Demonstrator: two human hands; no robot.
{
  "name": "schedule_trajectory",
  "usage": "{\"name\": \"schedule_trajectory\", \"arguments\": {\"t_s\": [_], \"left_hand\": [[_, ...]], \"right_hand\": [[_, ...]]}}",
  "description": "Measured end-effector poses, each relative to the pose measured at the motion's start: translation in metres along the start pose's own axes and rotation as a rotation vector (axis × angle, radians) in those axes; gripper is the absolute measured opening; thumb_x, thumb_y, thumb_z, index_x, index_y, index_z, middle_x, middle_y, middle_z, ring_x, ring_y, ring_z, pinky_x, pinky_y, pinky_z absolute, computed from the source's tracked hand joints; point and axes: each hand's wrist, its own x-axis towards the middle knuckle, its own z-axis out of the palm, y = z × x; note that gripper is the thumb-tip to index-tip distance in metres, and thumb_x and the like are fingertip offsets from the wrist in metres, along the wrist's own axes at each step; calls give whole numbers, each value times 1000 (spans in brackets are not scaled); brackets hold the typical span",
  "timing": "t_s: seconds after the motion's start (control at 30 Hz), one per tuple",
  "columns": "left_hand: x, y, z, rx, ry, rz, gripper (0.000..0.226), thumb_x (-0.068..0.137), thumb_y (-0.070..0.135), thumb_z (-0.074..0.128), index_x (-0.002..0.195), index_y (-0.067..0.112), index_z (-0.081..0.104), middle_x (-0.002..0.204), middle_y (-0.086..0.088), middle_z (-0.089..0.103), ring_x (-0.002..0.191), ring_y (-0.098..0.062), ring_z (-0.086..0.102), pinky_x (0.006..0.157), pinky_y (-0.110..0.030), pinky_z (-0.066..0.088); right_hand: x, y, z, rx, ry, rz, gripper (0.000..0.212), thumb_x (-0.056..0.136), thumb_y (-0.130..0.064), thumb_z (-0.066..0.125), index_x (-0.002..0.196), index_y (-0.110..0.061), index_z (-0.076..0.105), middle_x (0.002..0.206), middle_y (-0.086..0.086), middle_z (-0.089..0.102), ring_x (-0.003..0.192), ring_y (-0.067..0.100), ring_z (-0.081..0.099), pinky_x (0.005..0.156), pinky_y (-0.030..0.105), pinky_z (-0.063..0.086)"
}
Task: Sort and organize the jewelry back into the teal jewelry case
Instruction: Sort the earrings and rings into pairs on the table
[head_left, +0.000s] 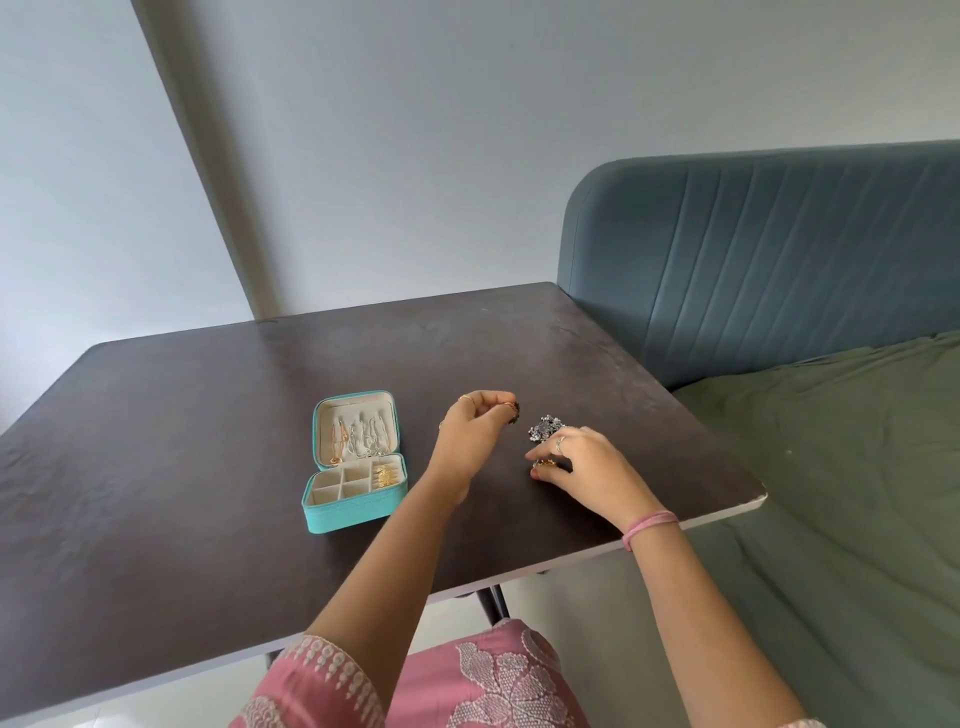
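Dark wood-grain table (208, 441) fills the scene, a blue-grey sofa (753, 249) with a green cover behind its right edge, and on the table sits the teal case (353, 506), lid propped open, chains hanging in the lid and a gold piece already in one of the back compartments, the front ones looking bare. To the right of the case, the left hand (475, 434) is raised, fingers curled, pinching a small dark piece (514, 413) at its fingertips, too small to tell exactly what it is. Near it, the right hand (587, 462) lies low on the table, fingers bent over a small gold piece (543, 464) it seems to be picking up, with a silver cluster (545, 428) of jewelry just beyond its fingertips. My read: the loose pile is being sorted piece by piece. To do this well, keep that pinch firm, carry the dark piece left over the case, and drop it into an unfilled compartment rather than onto the chains; lift only one item per hand so nothing tangles.
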Motion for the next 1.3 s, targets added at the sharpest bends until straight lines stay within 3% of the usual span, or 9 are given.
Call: {"name": "schedule_trajectory", "arguments": {"t_s": [0.17,0.37,0.53,0.67,0.83,0.93,1.07,1.17,1.3], "left_hand": [[3,20,-13,-248,-41,-59,15,91,3,51,93,14,61,80,0,62,76,-11,60,84,-27,49],[9,35,-30,-420,-58,-136,12,93,5,53,95,5,66,82,-6,65,82,-17,64,93,-33,50],[15,36,-43,-311,-131,-134,15,97,3,49,99,8,63,91,-8,65,87,-15,63,92,-30,50],[22,33,-44,-113,-124,-90,14,97,6,50,96,13,62,94,-9,63,85,-15,63,87,-27,51],[32,31,-42,148,-95,-39,17,96,7,52,109,4,62,100,-16,65,86,-22,63,83,-33,52],[38,31,-41,248,-93,-33,17,95,5,53,108,7,63,100,-16,67,83,-21,63,81,-31,53],[47,29,-37,362,-133,-53,22,91,1,58,113,2,63,93,-14,67,76,-18,63,72,-22,55],[53,27,-31,401,-145,-99,23,87,-5,56,108,1,64,81,-11,67,72,-22,64,77,-32,57],[58,22,-22,445,-121,-142,17,84,-6,58,95,4,67,76,-8,66,70,-25,66,82,-38,58]], "right_hand": [[6,-16,-9,-138,-70,1,26,91,-27,61,116,-25,68,118,0,66,109,18,60,94,28,44],[4,-25,-10,-338,-56,-79,30,97,-14,43,114,-18,68,113,7,66,103,24,62,89,31,48],[13,-15,-15,239,101,1,26,95,-9,53,114,-16,70,109,-1,69,99,9,64,89,8,44],[24,-21,-17,915,94,182,30,97,-3,47,101,-23,70,106,5,70,94,16,67,88,26,55],[44,-30,-24,1469,-12,363,24,96,6,44,104,-1,65,99,13,68,93,21,65,84,28,57],[55,-30,-22,1447,-61,406,20,94,2,51,107,0,66,102,14,68,93,23,66,86,31,57],[67,-29,-21,1180,-67,384,19,93,-7,59,110,-12,67,96,1,68,83,15,64,83,30,55],[78,-27,-20,1015,-72,377,19,95,-13,57,110,-16,67,91,-4,68,78,9,64,84,30,52],[92,-22,-15,854,-146,399,17,97,-10,53,110,-12,64,83,-1,66,69,9,63,67,22,52]]}}
